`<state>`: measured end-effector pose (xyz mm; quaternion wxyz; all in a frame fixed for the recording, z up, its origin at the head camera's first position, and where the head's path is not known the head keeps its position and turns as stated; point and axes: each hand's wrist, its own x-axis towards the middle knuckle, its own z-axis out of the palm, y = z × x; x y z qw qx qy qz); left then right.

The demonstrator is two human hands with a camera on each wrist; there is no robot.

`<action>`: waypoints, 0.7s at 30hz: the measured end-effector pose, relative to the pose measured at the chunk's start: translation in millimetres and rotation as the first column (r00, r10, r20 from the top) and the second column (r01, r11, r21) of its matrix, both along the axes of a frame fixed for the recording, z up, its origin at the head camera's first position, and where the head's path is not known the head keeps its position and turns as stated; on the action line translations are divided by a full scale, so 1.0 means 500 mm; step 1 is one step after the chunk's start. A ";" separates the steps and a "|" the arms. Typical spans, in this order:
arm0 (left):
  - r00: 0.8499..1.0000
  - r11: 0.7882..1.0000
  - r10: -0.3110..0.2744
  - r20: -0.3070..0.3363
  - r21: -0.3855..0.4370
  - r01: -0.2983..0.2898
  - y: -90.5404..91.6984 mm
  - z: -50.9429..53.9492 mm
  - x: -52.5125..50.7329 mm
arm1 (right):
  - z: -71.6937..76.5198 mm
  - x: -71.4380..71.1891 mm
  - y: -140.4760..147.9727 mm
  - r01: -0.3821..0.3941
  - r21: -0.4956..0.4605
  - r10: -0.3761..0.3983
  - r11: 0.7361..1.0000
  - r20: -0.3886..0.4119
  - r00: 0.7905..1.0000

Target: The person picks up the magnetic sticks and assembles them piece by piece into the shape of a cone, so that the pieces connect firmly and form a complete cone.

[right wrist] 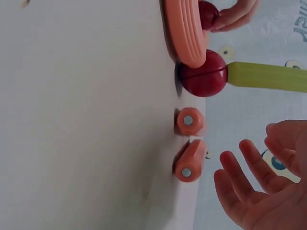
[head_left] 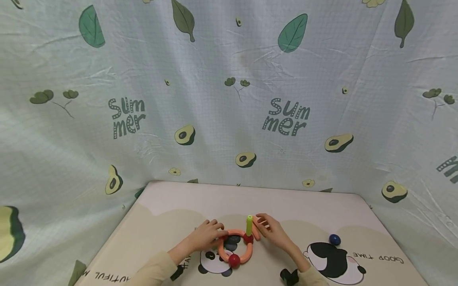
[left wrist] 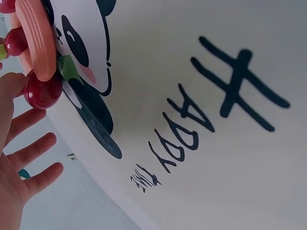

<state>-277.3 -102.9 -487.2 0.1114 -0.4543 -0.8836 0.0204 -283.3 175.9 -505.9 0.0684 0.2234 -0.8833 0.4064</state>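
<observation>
Curved orange pieces [head_left: 220,251] and red balls form a ring on the printed table. Thumb and index finger of my left hand [head_left: 207,237] pinch the ring's left red ball [left wrist: 43,91]; its other fingers are spread. A green stick [head_left: 249,225] stands upright on the ring's right red ball [right wrist: 204,74]. Another red ball [head_left: 234,260] sits at the near side. Two orange ends with metal discs, one here [right wrist: 190,120] and one here below it [right wrist: 188,165], lie beside the right ball, apart from it. My right hand [head_left: 273,232] hovers beside them, fingers spread, holding nothing.
A dark blue ball [head_left: 334,239] lies on the table [head_left: 171,194] to the right, above a printed black-and-white animal. A pale curtain with avocado and leaf prints [head_left: 214,79] hangs behind the table's far edge and at both sides.
</observation>
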 end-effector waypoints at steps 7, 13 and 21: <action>0.999 0.999 -0.018 -0.035 -0.033 0.016 0.000 -0.007 -0.003 | -0.006 -0.017 0.011 0.044 0.077 -0.040 0.996 -0.057 0.998; 1.000 0.999 -0.010 -0.024 -0.036 0.009 -0.001 -0.011 -0.004 | -0.010 -0.028 0.015 0.139 0.186 -0.108 0.973 -0.171 0.979; 1.000 1.000 -0.008 -0.025 -0.012 0.008 -0.005 -0.012 -0.006 | -0.009 -0.037 0.022 0.218 0.345 -0.122 0.913 -0.279 0.952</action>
